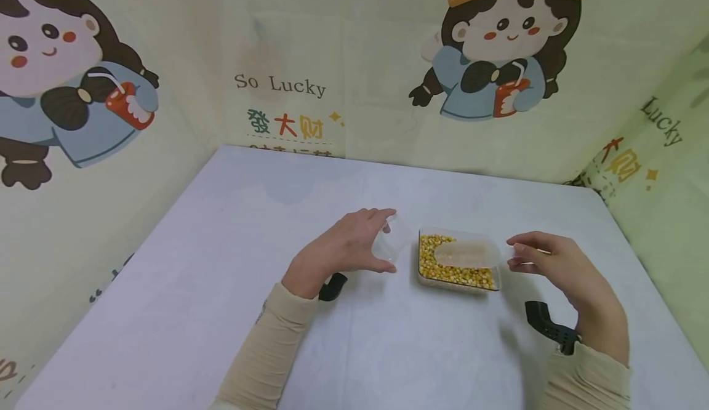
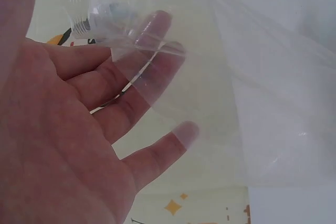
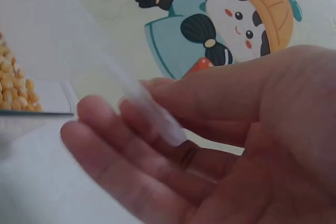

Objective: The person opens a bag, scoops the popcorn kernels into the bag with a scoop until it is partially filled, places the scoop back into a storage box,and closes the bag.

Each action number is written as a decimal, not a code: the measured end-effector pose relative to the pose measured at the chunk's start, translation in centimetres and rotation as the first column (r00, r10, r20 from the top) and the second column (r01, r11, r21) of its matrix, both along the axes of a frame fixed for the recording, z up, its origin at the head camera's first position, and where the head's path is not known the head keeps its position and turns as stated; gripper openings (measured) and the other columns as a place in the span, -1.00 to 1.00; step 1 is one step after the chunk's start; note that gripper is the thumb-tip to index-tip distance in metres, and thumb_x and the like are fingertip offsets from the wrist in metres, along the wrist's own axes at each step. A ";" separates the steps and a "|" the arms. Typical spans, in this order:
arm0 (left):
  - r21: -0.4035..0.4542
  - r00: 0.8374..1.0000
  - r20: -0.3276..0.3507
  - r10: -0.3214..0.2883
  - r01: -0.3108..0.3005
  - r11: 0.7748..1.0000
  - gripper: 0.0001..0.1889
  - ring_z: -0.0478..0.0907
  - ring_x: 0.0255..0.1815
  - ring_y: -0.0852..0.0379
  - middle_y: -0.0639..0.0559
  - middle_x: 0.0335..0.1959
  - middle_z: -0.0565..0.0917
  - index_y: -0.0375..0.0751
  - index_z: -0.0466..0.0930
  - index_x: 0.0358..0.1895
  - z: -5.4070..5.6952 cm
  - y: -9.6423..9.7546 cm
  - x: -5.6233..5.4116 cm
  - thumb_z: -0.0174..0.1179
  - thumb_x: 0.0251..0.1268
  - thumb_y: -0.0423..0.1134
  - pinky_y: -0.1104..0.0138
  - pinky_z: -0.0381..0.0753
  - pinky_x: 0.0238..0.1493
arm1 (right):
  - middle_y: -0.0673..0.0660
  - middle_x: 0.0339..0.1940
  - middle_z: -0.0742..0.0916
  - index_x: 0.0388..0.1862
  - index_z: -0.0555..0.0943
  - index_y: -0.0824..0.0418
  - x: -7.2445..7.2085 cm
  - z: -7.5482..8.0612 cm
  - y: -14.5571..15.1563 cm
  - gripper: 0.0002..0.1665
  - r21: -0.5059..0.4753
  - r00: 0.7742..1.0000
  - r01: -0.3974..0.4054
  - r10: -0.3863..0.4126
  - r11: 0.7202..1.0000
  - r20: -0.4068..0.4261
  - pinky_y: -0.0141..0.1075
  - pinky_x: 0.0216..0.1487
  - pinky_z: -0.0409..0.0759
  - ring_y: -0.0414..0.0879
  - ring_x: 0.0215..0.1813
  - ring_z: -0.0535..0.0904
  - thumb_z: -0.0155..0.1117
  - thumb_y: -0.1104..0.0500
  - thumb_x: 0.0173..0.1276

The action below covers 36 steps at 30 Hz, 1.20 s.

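My left hand (image 1: 346, 244) holds a clear plastic bag (image 1: 390, 241), thumb and fingers bent in a C around it. Through the thin film (image 2: 210, 87) its fingertips show in the left wrist view. A translucent white scoop (image 1: 468, 254) has its narrow handle (image 3: 139, 90) pinched between the thumb and fingers of my right hand (image 1: 545, 256). The scoop's bowl overlaps a clear rectangular box (image 1: 460, 285) of yellow corn kernels (image 1: 432, 262), which stands between both hands. What the scoop contains is blurred.
A white-covered table (image 1: 388, 348) lies under everything. Behind it hangs a pale cloth (image 1: 376, 59) printed with cartoon figures and lettering, continuing along both sides. Black wrist mounts (image 1: 551, 330) jut out below the hands.
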State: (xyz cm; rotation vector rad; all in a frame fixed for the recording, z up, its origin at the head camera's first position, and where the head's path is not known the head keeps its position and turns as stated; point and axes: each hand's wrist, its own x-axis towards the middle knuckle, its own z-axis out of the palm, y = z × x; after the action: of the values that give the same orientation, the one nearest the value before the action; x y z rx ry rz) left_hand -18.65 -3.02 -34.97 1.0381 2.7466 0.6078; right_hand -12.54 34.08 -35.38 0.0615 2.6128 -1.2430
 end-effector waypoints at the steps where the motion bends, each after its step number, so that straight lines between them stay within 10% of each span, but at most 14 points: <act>1: -0.001 1.000 0.000 0.003 -0.003 1.000 -0.02 0.48 0.16 0.08 0.09 0.09 0.62 -0.16 0.20 0.47 0.0 0.0 0.0 0.45 0.03 0.19 0.20 0.45 0.27 | 0.11 -0.03 0.74 0.33 0.41 0.34 0.1 0.1 0.0 -0.41 -0.014 1.000 0.017 -0.017 1.000 -0.002 0.11 0.23 0.39 -0.24 -0.09 0.75 0.02 -0.07 0.58; 9: 0.054 0.999 0.030 0.014 -0.015 0.998 -0.05 0.50 0.16 0.09 0.06 0.13 0.60 -0.04 0.22 0.45 -0.1 -0.1 0.1 0.48 0.00 0.15 0.19 0.45 0.27 | -0.06 0.03 0.65 0.22 0.47 0.21 0.1 0.4 -0.3 -0.48 -0.172 0.993 0.072 -0.088 0.982 -0.082 -0.64 -0.04 0.41 -0.24 -0.04 0.76 0.12 -0.13 0.50; 17: 0.083 0.998 0.059 0.005 -0.010 0.996 -0.06 0.49 0.19 0.12 0.08 0.18 0.57 -0.05 0.19 0.46 -0.2 -0.1 0.1 0.49 0.02 0.09 0.21 0.46 0.27 | -0.03 -0.16 0.79 0.09 0.46 0.48 -0.1 0.1 -0.7 -0.59 -0.440 0.983 0.026 -0.104 0.898 -0.154 -0.45 -0.04 0.64 -0.15 -0.15 0.79 0.20 0.16 0.48; 27: 0.058 0.999 -0.036 -0.012 0.014 0.998 -0.04 0.44 0.24 0.03 0.11 0.09 0.59 -0.22 0.20 0.45 -0.5 0.1 0.0 0.46 0.02 0.11 0.13 0.24 0.45 | -0.01 -0.24 0.82 0.05 0.47 0.36 0.1 0.2 -0.2 -0.66 -0.428 0.983 0.056 -0.125 0.902 -0.136 -0.42 -0.10 0.67 -0.15 -0.19 0.79 0.21 0.15 0.47; 36: 0.053 1.000 0.029 0.005 -0.006 0.999 -0.07 0.47 0.19 0.05 0.03 0.16 0.58 -0.16 0.24 0.43 -0.4 0.3 0.1 0.47 0.02 0.10 0.16 0.39 0.34 | 0.08 -0.33 0.83 -0.03 0.53 0.33 0.2 0.2 0.0 -0.75 -0.555 0.969 0.096 -0.204 0.826 -0.136 -0.32 -0.18 0.69 -0.08 -0.29 0.80 0.26 0.19 0.43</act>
State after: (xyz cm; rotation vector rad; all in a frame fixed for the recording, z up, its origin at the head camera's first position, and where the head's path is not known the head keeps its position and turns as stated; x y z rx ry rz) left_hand -18.57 -2.72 -35.33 1.0247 2.7232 0.6948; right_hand -12.32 34.06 -35.23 0.0471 2.3213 -2.1034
